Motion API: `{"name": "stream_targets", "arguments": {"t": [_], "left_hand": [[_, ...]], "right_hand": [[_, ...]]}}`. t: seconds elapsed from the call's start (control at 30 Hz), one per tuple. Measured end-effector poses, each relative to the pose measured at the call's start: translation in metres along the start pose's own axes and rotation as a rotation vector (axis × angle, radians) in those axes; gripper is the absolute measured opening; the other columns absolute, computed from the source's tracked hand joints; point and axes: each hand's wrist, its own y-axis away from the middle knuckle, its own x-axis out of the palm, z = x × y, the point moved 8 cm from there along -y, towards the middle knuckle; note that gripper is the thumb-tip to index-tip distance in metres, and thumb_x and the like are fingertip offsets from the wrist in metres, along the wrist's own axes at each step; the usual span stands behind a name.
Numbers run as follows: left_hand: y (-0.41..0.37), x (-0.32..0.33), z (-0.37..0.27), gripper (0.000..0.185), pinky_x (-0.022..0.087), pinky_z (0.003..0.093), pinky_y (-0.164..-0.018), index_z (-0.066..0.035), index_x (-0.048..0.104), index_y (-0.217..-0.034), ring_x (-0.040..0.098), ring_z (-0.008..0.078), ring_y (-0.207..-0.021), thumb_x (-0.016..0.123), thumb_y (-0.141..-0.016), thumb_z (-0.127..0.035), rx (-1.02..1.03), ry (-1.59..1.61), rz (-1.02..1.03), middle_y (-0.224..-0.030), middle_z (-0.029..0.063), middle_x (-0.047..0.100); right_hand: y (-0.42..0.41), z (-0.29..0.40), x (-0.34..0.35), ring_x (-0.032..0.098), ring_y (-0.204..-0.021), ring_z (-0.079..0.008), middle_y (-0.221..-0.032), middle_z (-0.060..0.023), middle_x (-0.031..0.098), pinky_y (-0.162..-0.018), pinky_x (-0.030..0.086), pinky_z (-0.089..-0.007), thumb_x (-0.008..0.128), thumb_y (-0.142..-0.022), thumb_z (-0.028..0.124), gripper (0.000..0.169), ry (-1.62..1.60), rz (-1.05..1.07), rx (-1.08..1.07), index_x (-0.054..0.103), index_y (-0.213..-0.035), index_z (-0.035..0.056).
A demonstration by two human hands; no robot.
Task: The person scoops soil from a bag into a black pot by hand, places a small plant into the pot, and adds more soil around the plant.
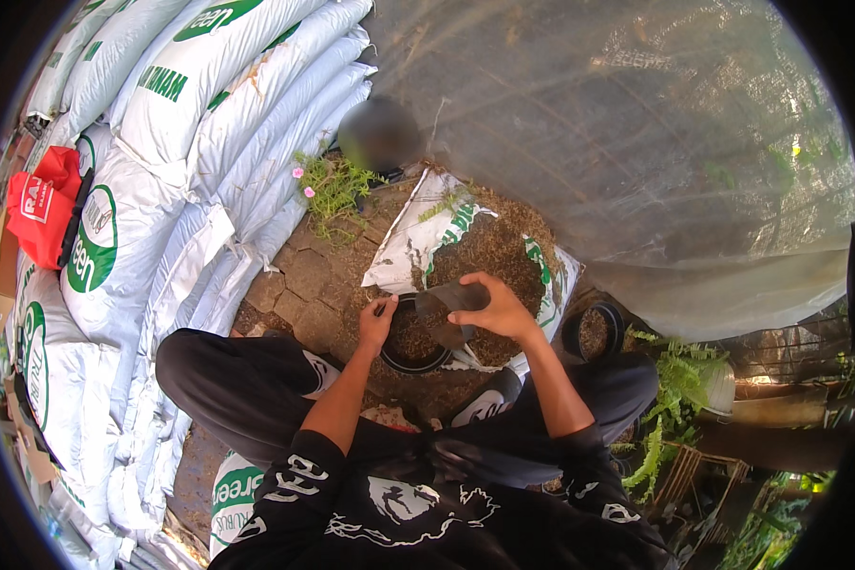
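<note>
A round black plastic pot (415, 369) stands on the ground between my knees, with brown planting mix (410, 338) inside. My left hand (375, 324) pinches its rim at the upper left. In my right hand (500, 308) is a dark, partly see-through cup or scoop (447, 299), tilted over the pot's right side. Whether anything remains in the cup cannot be made out. Just beyond lies a torn-open white sack (404, 246), its loose brown planting mix (488, 246) spilling around it.
Stacked white sacks (256, 135) rise along the left, a red bag (46, 199) on them. A flowering plant (338, 189) stands ahead. To the right are a second black pot (593, 331), a fern (677, 377) and a hanging plastic sheet (655, 157). Paving stones (306, 285) cover the ground.
</note>
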Motion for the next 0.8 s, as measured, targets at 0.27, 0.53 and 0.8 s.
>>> {"name": "stream_targets", "arguments": {"t": [0.27, 0.53, 0.8], "left_hand": [[-0.0009, -0.0007, 0.0043, 0.047, 0.045, 0.0337, -0.087, -0.002, 0.07, -0.102, 0.058, 0.0165, -0.093, 0.068, -0.091, -0.047, -0.029, -0.025, 0.025, -0.097, 0.0068, 0.067], [0.0007, 0.0009, 0.0009, 0.047, 0.044, 0.0351, -0.09, -0.002, 0.07, -0.101, 0.059, 0.0188, -0.097, 0.068, -0.091, -0.048, -0.016, -0.03, 0.03, -0.101, 0.008, 0.067], [0.0002, 0.0002, -0.0008, 0.046, 0.044, 0.0364, -0.091, -0.002, 0.07, -0.102, 0.059, 0.019, -0.098, 0.068, -0.091, -0.046, -0.009, -0.051, 0.019, -0.101, 0.009, 0.068]], "right_hand": [[0.0009, 0.0027, 0.0043, 0.055, -0.116, -0.0271, -0.122, -0.0161, 0.059, -0.1, 0.042, -0.036, 0.089, -0.063, 0.036, 0.074, -0.066, 0.056, 0.048, 0.058, -0.122, 0.0032], [0.0015, 0.0031, 0.0019, 0.055, -0.117, -0.0278, -0.121, -0.0167, 0.059, -0.1, 0.042, -0.0364, 0.089, -0.064, 0.036, 0.074, 0.036, 0.0, -0.003, 0.058, -0.122, 0.0031], [0.0019, 0.0021, 0.0002, 0.055, -0.117, -0.0282, -0.122, -0.0174, 0.059, -0.1, 0.042, -0.0365, 0.089, -0.063, 0.037, 0.074, 0.052, -0.018, 0.004, 0.059, -0.121, 0.0035]]}}
